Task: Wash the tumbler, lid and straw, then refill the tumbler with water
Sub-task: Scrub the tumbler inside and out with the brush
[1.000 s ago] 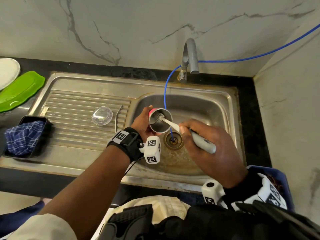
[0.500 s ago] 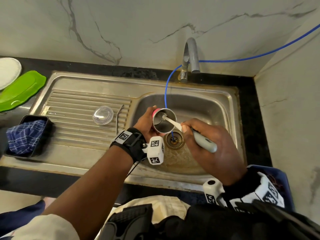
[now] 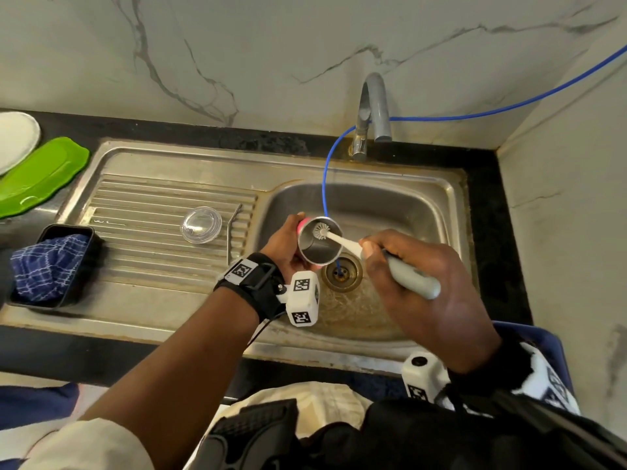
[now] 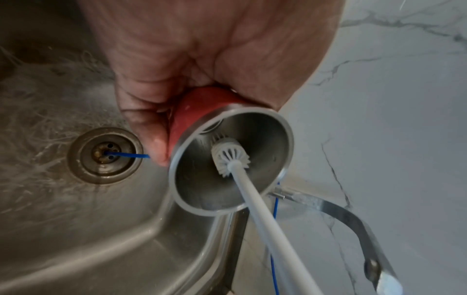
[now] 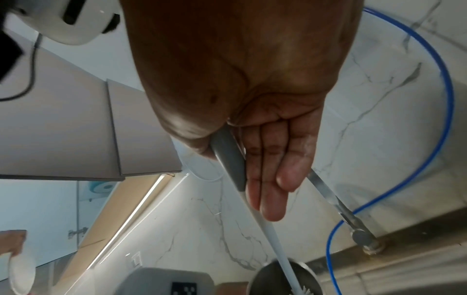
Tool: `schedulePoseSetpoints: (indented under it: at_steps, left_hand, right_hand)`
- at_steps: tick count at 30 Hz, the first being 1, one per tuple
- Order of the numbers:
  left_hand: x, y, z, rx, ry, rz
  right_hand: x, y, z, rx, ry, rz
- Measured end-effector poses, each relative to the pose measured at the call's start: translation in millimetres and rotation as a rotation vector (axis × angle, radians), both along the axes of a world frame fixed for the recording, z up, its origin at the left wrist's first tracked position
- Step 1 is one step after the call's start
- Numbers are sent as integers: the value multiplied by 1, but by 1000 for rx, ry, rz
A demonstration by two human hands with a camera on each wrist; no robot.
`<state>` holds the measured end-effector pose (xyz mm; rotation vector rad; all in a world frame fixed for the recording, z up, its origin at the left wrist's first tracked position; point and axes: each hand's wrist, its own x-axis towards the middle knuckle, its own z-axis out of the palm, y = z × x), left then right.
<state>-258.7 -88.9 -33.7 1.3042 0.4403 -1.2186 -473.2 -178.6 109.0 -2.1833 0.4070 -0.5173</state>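
Over the sink (image 3: 451,198), my left hand (image 3: 283,244) grips the tumbler (image 3: 319,244); my right hand (image 3: 431,283) holds the brush (image 3: 330,236) scrubbing inside. Lid (image 3: 201,224) waits at nine o'clock; rinsing probably follows.

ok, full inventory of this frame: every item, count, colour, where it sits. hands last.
tumbler: 1, steel with pink-red outside, held over the sink basin, mouth tilted up
bottle brush: 1, white stem and head, grey handle, head inside the tumbler
lid: 1, clear, on the drainboard
straw: 1, metal, on the drainboard right of the lid
sink: 1, steel, set in a black counter
tap: 1, grey, behind the basin
blue tube: 1, from the right wall down into the drain
checked cloth: 1, blue, in a black tray, left
green tray: 1, far left
white plate: 1, far left
left hand: grips the tumbler
right hand: holds the brush handle
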Motion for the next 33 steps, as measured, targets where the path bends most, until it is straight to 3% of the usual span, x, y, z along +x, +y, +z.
schedulePoseSetpoints:
  at_steps: [5,14,20,26,33]
  left_hand:
    - [-3,-2,2,-52,50,-17]
    - [13,2,7,-37,14,32]
    - [-1,-1,2,-37,46,-6]
    - [-3,-1,7,-52,47,-40]
    - [6,1,9,-91,46,38]
  right_hand:
    - [7,-7,-14,-16,67,1]
    - [-14,1,29,90,-11,72]
    - [1,-11,11,131,-51,-24]
    - [14,-10,-13,108,29,-27]
    - [-5,-11,33,176,-36,-51]
